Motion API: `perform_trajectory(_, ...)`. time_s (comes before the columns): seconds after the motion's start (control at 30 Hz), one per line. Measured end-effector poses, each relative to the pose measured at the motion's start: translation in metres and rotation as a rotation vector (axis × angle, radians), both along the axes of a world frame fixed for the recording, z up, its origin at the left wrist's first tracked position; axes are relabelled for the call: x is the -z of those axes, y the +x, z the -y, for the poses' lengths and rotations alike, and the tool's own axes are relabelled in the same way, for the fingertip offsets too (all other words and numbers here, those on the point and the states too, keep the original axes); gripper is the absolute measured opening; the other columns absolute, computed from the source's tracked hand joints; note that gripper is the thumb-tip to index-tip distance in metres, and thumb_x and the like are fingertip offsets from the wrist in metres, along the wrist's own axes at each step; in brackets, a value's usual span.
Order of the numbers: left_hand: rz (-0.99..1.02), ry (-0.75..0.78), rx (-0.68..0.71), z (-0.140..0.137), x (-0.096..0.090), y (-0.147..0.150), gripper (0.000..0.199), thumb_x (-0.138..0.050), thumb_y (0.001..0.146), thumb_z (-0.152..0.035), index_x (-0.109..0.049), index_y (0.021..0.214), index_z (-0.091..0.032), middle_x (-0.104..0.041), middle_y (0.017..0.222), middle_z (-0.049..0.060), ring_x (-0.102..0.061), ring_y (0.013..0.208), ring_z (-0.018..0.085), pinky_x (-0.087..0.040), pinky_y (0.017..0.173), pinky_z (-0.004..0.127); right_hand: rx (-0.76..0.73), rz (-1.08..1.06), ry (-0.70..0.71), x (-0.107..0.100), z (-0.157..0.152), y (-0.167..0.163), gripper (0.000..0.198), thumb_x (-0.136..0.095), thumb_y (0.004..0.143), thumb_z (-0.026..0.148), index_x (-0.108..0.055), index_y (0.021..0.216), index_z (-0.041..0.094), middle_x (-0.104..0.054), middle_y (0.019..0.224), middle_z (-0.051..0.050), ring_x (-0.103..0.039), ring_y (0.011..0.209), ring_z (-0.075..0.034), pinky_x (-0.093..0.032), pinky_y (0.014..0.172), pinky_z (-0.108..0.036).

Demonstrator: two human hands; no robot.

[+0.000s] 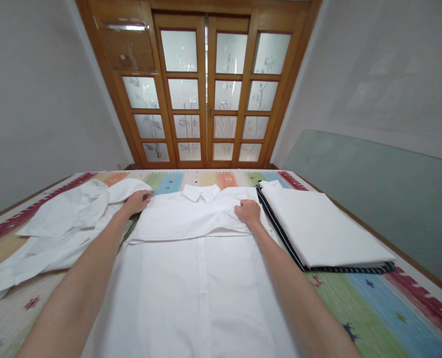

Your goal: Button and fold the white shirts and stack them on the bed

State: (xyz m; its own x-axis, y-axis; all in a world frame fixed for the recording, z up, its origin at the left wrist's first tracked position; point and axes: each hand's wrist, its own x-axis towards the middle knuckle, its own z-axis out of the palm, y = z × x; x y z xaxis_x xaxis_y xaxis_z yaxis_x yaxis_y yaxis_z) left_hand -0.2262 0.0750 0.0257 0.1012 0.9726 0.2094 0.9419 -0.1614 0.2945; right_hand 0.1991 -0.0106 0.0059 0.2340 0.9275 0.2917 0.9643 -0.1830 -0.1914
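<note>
A white button-up shirt (202, 268) lies front side up in front of me, its collar at the far end. Across its chest runs a layer of white cloth with a loose, rippled lower edge. My left hand (137, 202) is closed at the shirt's upper left edge, fingertips pinched on the cloth there. On the upper right part of the shirt, my right hand (249, 212) is curled into a closed grip on the fabric. Its fingertips are mostly hidden. Beside my left arm lies a crumpled white garment (67, 214).
A folded white cloth stack (325, 228) with black striped fabric beneath it lies on the right. Everything rests on a colourful patterned cover (378, 303). A pale green board (370, 194) leans on the right wall. Wooden doors with glass panes (206, 89) stand at the far end.
</note>
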Motion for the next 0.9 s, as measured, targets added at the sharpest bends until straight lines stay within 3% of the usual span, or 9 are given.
perform_trajectory(0.13, -0.044, 0.029, -0.086, 0.005, 0.0, 0.005, 0.041, -0.049, 0.073, -0.026, -0.064, 0.11, -0.015, -0.067, 0.112, 0.013, -0.065, 0.096, 0.025, -0.05, 0.087, 0.034, -0.035, -0.009, 0.027, 0.001, 0.0, 0.003, 0.025, -0.052, 0.072, 0.022, -0.075, 0.075, 0.015, -0.073, 0.079, -0.014, -0.065, 0.077, -0.022, -0.035, 0.059, -0.026)
perform_trajectory(0.33, -0.121, 0.056, -0.196, 0.026, 0.002, 0.026, 0.043, -0.047, 0.076, -0.02, -0.062, 0.113, -0.006, -0.066, 0.113, 0.021, -0.059, 0.114, 0.033, -0.045, 0.098, 0.043, -0.062, -0.02, 0.006, 0.003, -0.002, 0.005, 0.025, -0.051, 0.072, 0.022, -0.075, 0.075, 0.016, -0.073, 0.08, -0.013, -0.064, 0.077, -0.022, -0.034, 0.059, -0.026)
perform_trajectory(0.5, -0.133, 0.112, -0.078, 0.067, 0.022, 0.061, 0.048, -0.036, 0.087, -0.029, -0.055, 0.126, -0.007, -0.056, 0.136, 0.02, -0.047, 0.13, 0.031, -0.034, 0.109, 0.042, -0.081, -0.026, -0.054, 0.0, 0.0, 0.002, 0.027, -0.05, 0.077, 0.025, -0.075, 0.084, 0.017, -0.074, 0.088, -0.013, -0.066, 0.085, -0.023, -0.039, 0.066, -0.026)
perform_trajectory(0.67, -0.171, 0.021, -0.05, 0.097, 0.042, 0.078, 0.058, -0.029, 0.093, -0.041, -0.047, 0.135, -0.005, -0.041, 0.149, 0.021, -0.036, 0.139, 0.032, -0.028, 0.113, 0.045, -0.099, -0.006, -0.104, -0.008, 0.005, 0.0, 0.029, -0.049, 0.083, 0.026, -0.074, 0.094, 0.017, -0.074, 0.096, -0.014, -0.067, 0.093, -0.024, -0.043, 0.073, -0.026)
perform_trajectory(0.9, -0.229, -0.03, -0.018, 0.106, 0.034, 0.07, 0.066, -0.025, 0.095, -0.049, -0.041, 0.141, -0.004, -0.037, 0.152, 0.019, -0.03, 0.143, 0.03, -0.025, 0.115, 0.042, -0.188, 0.169, -0.173, -0.017, 0.017, 0.015, 0.039, -0.04, 0.095, 0.033, -0.07, 0.107, 0.012, -0.071, 0.104, -0.019, -0.068, 0.098, -0.026, -0.045, 0.079, -0.031)
